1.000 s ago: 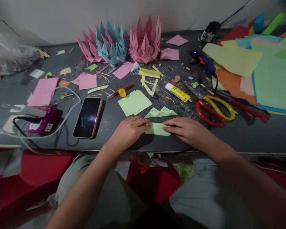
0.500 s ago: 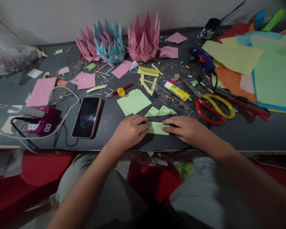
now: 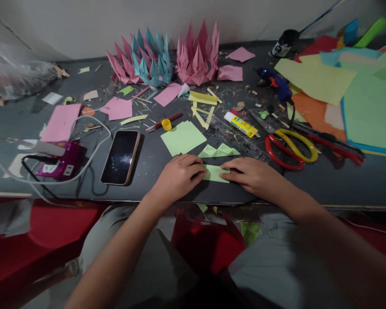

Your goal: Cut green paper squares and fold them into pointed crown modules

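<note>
A light green folded paper (image 3: 214, 174) lies on the dark table near its front edge, between my two hands. My left hand (image 3: 182, 175) has its curled fingers and thumb on the paper's left end. At the right end, my right hand (image 3: 247, 174) grips the paper between fingers and thumb. Just beyond it sits a folded green paper piece (image 3: 219, 150) with pointed peaks. A stack of green paper squares (image 3: 183, 138) rests to the left of that. The paper's ends are partly hidden under my fingers.
Red-and-yellow-handled scissors (image 3: 291, 148) and a glue tube (image 3: 241, 124) lie to the right. A phone (image 3: 121, 158) and a purple power adapter (image 3: 62, 161) with cables are at left. Pink paper crowns (image 3: 197, 60), a glue gun (image 3: 275, 83) and coloured sheets (image 3: 318, 79) stand or lie farther back.
My left hand has moved slightly inward along the green paper, covering more of its left end. My right hand stays at its right end. The camera view has shifted a little.
</note>
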`<state>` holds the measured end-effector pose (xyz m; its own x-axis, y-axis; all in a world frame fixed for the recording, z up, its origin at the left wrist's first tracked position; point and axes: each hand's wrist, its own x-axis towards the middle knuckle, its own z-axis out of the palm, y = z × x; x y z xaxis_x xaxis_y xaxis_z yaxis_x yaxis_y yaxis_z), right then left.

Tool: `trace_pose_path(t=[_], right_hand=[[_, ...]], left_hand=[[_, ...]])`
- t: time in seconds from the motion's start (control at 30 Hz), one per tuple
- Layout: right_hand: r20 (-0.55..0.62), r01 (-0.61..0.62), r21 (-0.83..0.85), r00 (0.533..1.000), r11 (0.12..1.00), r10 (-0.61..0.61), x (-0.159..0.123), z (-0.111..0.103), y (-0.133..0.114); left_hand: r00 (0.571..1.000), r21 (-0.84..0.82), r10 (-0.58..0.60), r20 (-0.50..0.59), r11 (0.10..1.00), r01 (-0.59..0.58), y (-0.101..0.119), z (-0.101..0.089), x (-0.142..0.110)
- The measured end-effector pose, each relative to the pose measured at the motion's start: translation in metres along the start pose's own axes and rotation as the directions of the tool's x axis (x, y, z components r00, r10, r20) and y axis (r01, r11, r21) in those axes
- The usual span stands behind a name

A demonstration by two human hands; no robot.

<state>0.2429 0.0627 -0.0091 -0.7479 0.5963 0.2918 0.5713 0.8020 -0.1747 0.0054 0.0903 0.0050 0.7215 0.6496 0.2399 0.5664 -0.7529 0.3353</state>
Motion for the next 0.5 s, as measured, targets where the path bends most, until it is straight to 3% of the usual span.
trace_pose_path(t=[0.13, 0.3, 0.4, 0.5], right_hand=[[-0.007, -0.007, 0.014, 1.000, 1.000, 0.007, 0.000, 0.001, 0.001], [0.014, 0.003, -0.012, 1.000, 1.000, -0.002, 0.003, -0.004, -0.005], [0.005, -0.015, -0.071, 1.000, 0.997, 0.016, 0.009, -0.007, -0.017], [-0.029, -0.108, -0.104, 0.994, 0.989, 0.106, 0.015, -0.005, -0.030]], left_hand=[[1.000, 0.081, 0.020, 0.009, 0.996, -0.021, 0.004, -0.001, -0.002], [0.989, 0.155, 0.103, 0.103, 0.981, -0.118, 0.015, 0.000, -0.003], [0.991, 0.174, 0.073, 0.114, 0.980, -0.092, 0.021, 0.002, -0.003], [0.996, 0.188, 0.035, 0.087, 0.981, -0.051, 0.024, 0.002, -0.001]])
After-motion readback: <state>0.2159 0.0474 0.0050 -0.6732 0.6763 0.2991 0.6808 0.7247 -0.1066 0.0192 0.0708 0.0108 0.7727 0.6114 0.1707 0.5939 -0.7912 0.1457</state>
